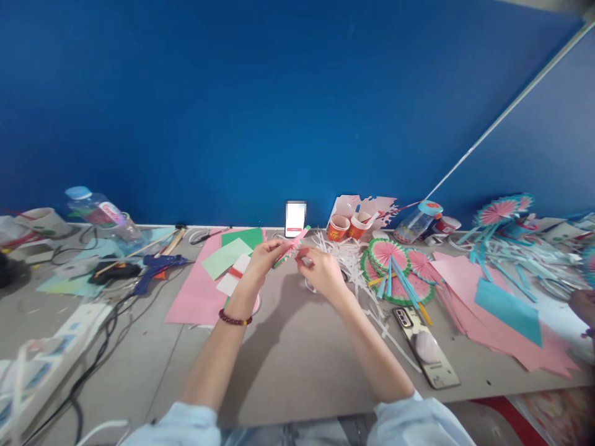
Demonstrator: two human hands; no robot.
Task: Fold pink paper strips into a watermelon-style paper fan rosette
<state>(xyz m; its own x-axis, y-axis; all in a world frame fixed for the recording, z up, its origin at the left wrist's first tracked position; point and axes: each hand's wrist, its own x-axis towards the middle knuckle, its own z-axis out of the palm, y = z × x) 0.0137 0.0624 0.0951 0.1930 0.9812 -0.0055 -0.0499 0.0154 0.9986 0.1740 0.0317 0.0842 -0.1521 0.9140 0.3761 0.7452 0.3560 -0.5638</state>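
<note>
Pinched in my left hand [268,257] is a narrow folded strip of pink and green paper [300,238], pointing up and to the right. Just to its right, my right hand [321,271] has its fingertips pressed together; whatever they hold is too small to tell. A beaded bracelet [235,318] circles my left wrist. Beyond the hands, a phone [295,220] with a lit screen stands against the blue wall. Under and left of my left hand lie pink paper [190,303], a light green sheet [226,259] and a dark green sheet [253,236].
Right of my hands are white paper shreds [356,260], red paper cups [338,229], pleated watermelon-like paper fans [390,255] and a phone lying flat [437,365]. A blue glue gun [155,269], power strip [69,347] and bottle [100,207] sit left. Another person's hand [583,306] shows far right.
</note>
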